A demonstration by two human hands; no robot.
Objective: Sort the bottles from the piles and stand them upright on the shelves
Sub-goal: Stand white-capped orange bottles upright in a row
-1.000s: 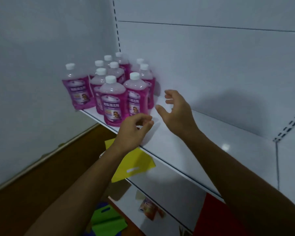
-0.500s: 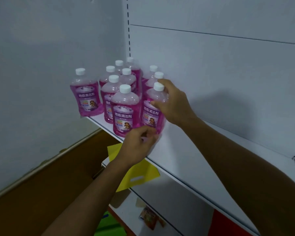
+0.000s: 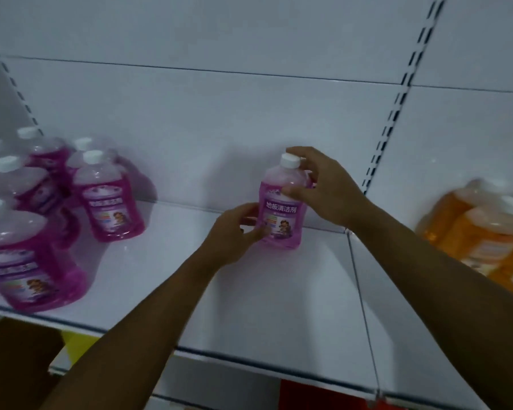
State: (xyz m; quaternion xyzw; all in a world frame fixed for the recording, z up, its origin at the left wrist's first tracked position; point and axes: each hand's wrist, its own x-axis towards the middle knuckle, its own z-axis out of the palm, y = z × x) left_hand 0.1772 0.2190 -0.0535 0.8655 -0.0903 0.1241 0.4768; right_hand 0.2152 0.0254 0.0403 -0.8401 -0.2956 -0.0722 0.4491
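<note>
The pink bottle (image 3: 282,207) stands upright near the back of the shelf (image 3: 249,291), well apart from the group of pink bottles (image 3: 57,208) off to the left of the fingers and from the orange bottles (image 3: 486,232) to their right. The likeliest slip from here is a tip: if the upper hand lets go while the base is not flat on the shelf, the tall narrow bottle could rock backward against the wall panel (image 3: 219,119) or topple forward toward the open shelf edge. A twist from uneven release of the two hands could also leave its label askew.

The right hand (image 3: 323,187) curls around the shoulder of the bottle just under the white cap (image 3: 290,160), thumb on the front, fingers wrapped behind. The left hand (image 3: 234,229) grips the lower body from the side, its fingers (image 3: 256,230) pressed to the label. Both hands close firmly on the bottle, neither spread.
</note>
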